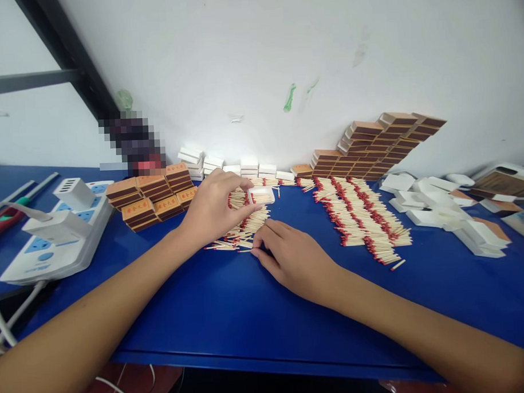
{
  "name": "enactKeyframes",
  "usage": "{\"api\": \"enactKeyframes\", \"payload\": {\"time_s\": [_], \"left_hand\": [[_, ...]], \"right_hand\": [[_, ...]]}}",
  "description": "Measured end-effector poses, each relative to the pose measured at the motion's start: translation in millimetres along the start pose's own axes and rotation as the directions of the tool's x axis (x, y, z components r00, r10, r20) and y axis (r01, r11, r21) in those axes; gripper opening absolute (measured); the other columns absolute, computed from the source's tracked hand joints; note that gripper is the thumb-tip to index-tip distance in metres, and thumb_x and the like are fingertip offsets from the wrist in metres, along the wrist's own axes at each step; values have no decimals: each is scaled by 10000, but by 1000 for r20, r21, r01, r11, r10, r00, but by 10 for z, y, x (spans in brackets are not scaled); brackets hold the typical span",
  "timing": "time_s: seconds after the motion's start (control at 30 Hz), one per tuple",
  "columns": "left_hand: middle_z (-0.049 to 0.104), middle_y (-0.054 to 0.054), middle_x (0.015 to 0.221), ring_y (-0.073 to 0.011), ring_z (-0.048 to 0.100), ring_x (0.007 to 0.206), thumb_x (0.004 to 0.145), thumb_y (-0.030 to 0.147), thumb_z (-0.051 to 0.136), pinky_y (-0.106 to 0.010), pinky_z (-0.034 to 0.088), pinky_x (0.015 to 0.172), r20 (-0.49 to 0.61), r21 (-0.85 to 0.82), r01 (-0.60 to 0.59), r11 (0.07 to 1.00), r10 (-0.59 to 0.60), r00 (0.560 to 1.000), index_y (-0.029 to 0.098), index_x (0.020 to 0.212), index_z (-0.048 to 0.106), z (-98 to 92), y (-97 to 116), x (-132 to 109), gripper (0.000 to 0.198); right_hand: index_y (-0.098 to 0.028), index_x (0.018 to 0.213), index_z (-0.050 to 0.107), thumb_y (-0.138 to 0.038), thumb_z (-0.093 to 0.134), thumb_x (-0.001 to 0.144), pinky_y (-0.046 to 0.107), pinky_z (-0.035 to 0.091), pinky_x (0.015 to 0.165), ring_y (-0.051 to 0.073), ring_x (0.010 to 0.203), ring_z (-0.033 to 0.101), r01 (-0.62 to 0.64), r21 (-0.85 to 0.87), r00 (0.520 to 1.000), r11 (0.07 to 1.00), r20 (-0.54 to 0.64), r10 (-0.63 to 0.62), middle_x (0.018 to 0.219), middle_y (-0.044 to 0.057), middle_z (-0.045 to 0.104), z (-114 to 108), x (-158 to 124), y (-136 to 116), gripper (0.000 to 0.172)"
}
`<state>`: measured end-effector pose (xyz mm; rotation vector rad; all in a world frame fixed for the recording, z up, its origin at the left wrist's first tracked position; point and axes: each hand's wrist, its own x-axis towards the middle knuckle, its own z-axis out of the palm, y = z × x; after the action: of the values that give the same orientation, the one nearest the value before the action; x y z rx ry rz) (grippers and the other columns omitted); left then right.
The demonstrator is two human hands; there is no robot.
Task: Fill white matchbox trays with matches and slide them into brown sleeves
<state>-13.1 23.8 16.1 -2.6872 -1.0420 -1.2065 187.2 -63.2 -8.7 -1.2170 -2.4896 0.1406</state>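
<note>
My left hand (214, 203) pinches a small white matchbox tray (268, 195) between thumb and fingers, with a few matches inside it. Just below and to the right, my right hand (296, 258) has thumb and forefinger closed at the end of a match (245, 251) at the near edge of the pile. This loose pile of red-tipped matches (256, 219) lies under and between both hands, partly hidden by them. Behind it, a row of white trays (249, 166) stands along the wall.
Wide rows of matches (357, 210) lie to the right, before stacked matchboxes (372, 147). More matchboxes (152, 194) stand left, near a white power strip (87, 243) with chargers. Empty trays (438, 199) are heaped at the right on the blue table (232, 318).
</note>
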Motion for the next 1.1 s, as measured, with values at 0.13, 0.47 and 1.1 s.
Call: {"api": "enactKeyframes", "payload": {"time_s": [0.13, 0.47, 1.1], "left_hand": [[800, -40, 1025, -238, 688, 950, 838, 379, 886, -440, 550, 944, 1, 13, -1, 1000, 1, 1000, 206, 1049, 734, -2, 6, 2, 313], [798, -41, 1024, -234, 679, 951, 842, 359, 882, -446, 546, 981, 8, 17, -2, 1000, 1, 1000, 194, 1059, 743, -8, 11, -3, 307], [789, -43, 1011, -235, 673, 950, 848, 357, 878, -413, 535, 923, 19, 14, -22, 1000, 22, 1000, 192, 1066, 736, -2, -8, -9, 308]], "right_hand": [[-195, 1085, 602, -229, 618, 1030, 375, 541, 792, 237, 971, 660, -32, 46, 999, 998, -3, 33, 1080, 85, 688, -11, 2, -2, 66], [-191, 1010, 633, -219, 618, 1045, 390, 556, 843, 241, 1011, 666, -37, 47, 999, 998, 36, 35, 1069, 81, 697, 11, 26, 0, 47], [-162, 1010, 640, -176, 573, 1057, 354, 519, 767, 222, 915, 668, -43, -23, 974, 999, 220, 47, 1075, 96, 695, -67, 33, 5, 83]]}}
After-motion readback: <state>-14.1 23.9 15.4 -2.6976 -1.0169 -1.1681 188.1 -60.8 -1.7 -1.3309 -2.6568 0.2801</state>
